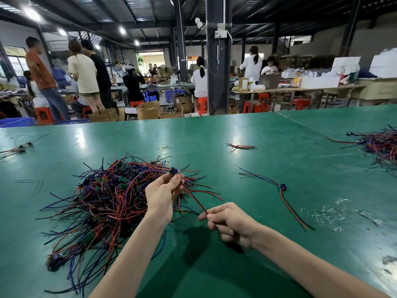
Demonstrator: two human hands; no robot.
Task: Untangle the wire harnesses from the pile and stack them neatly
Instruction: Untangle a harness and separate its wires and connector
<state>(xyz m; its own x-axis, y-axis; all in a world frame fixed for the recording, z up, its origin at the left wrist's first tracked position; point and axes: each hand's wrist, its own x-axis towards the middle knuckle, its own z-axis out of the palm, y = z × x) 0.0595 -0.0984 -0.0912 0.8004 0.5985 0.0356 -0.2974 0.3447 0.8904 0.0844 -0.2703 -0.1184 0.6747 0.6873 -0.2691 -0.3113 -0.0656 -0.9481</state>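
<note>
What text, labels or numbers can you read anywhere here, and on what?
No text is legible.
White label on the brown cardboard box on the far bench: too small, blurred.
Small green tags in the tangled wire pile: no readable marking.
Dark connector of the red-and-black wire harness, gripped by left hand and right hand: none visible.

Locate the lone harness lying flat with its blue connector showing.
Head view: the lone harness lies on the green table, right of centre, beyond the right hand.
</note>
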